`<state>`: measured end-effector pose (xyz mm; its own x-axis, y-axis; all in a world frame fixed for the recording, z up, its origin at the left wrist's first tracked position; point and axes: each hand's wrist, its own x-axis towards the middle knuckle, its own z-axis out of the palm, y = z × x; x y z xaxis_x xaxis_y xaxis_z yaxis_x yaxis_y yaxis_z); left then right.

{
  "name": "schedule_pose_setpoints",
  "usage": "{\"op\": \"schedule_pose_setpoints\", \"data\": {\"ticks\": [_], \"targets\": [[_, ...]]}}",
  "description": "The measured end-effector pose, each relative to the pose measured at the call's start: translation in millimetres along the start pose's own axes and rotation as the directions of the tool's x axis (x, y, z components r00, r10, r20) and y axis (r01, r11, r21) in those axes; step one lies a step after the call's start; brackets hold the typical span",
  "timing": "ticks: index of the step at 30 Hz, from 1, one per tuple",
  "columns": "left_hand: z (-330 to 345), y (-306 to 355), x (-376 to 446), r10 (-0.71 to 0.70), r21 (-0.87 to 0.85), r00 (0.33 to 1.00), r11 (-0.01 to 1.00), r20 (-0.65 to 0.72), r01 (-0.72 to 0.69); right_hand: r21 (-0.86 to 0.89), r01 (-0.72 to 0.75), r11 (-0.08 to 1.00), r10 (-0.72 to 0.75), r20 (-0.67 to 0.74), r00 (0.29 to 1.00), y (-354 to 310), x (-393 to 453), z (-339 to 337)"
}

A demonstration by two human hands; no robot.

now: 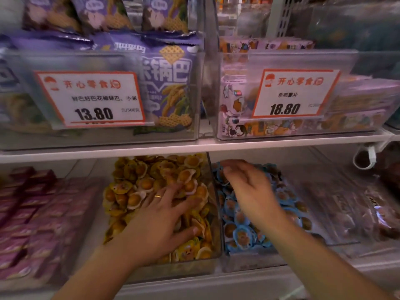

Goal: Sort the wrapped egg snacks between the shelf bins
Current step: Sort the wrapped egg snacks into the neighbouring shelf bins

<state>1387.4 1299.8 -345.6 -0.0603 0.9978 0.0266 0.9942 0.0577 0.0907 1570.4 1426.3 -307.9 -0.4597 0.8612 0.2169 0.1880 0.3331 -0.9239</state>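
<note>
Two clear bins sit side by side on the lower shelf. The left bin (214, 252) is heaped with yellow-wrapped egg snacks (138, 182). The right bin (255, 259) holds blue-wrapped egg snacks (242, 234). My left hand (164, 221), with a ring on one finger, lies spread flat on the yellow pile, fingers straight. My right hand (249, 191) reaches over the blue pile toward the bin's back, fingers bent downward; I cannot see anything held in it.
A clear divider wall (213, 191) separates the two bins. Purple-red packets (32, 213) fill the bin at left, dark wrapped snacks (346, 208) the bin at right. The upper shelf edge (194, 146) hangs just above, carrying bins of purple snack bags and price cards.
</note>
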Motion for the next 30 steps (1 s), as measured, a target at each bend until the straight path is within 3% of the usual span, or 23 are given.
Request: {"op": "schedule_pose_setpoints", "data": {"ticks": [4, 10, 13, 18, 20, 22, 24, 25, 26, 30], "targets": [[-5, -1, -10, -0.014, 0.082, 0.999, 0.997, 0.051, 0.01, -0.241, 0.199, 0.95, -0.161, 0.17, 0.972, 8, -9, 33], [-33, -61, -44, -0.075, -0.076, 0.984, 0.993, 0.159, 0.088, -0.216, 0.236, 0.947, -0.214, 0.12, 0.969, 12, -7, 40], [-32, -61, -49, -0.126, -0.029, 0.989, 0.991, 0.074, 0.128, -0.179, 0.218, 0.959, -0.205, 0.087, 0.975, 11, -11, 43], [-28, -43, -19, -0.104, -0.098, 0.955, 0.992, -0.279, 0.08, -0.172, 0.21, 0.962, -0.197, 0.086, 0.977, 3, -15, 42], [-23, -38, -4, -0.052, -0.084, 0.979, 0.996, -0.196, 0.037, -0.204, 0.214, 0.955, -0.194, 0.114, 0.974, -3, -18, 39], [-14, -35, 5, -0.012, -0.024, 0.999, 1.0, -0.045, 0.011, -0.394, 0.325, 0.86, -0.291, 0.146, 0.946, -11, -21, 33], [-11, -38, 4, -0.031, 0.029, 0.999, 0.999, 0.036, 0.03, -0.585, 0.515, 0.626, -0.454, 0.263, 0.851, -22, -22, 32], [-11, -42, 0, -0.054, 0.055, 0.997, 0.997, 0.052, 0.051, -0.618, 0.573, 0.538, -0.468, 0.346, 0.813, -28, -23, 35], [-12, -45, -5, -0.079, 0.088, 0.995, 0.993, 0.066, 0.073, -0.623, 0.596, 0.507, -0.421, 0.425, 0.802, -35, -23, 41], [-12, -54, -26, -0.135, 0.171, 0.991, 0.976, -0.01, 0.134, -0.59, 0.541, 0.599, -0.099, 0.616, 0.782, -40, -16, 86]]}}
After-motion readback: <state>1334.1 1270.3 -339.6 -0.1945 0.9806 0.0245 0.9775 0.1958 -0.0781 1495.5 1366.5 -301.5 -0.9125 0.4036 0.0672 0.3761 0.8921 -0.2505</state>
